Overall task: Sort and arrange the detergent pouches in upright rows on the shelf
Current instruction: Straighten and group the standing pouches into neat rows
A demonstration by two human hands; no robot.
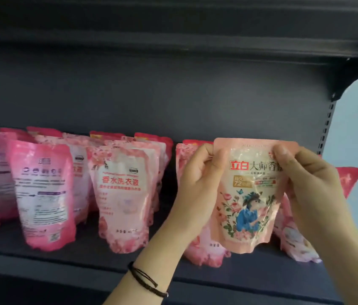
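I hold a peach-pink detergent pouch (248,194) printed with roses and a figure in blue upright at the shelf's right end. My left hand (198,186) grips its upper left edge. My right hand (312,188) grips its upper right corner. Behind it stand more pink pouches (185,159), partly hidden. To the left, a pink floral pouch (122,194) stands face out at the head of a row. Further left, a brighter pink pouch (43,194) shows its back label, with several others behind it.
The dark shelf board (90,249) carries all the pouches, with a gap between the middle row and the held pouch. A dark back panel (151,95) and an upper shelf (173,29) close the space above. The slotted upright (327,126) marks the right end, where a pink pouch (349,181) leans.
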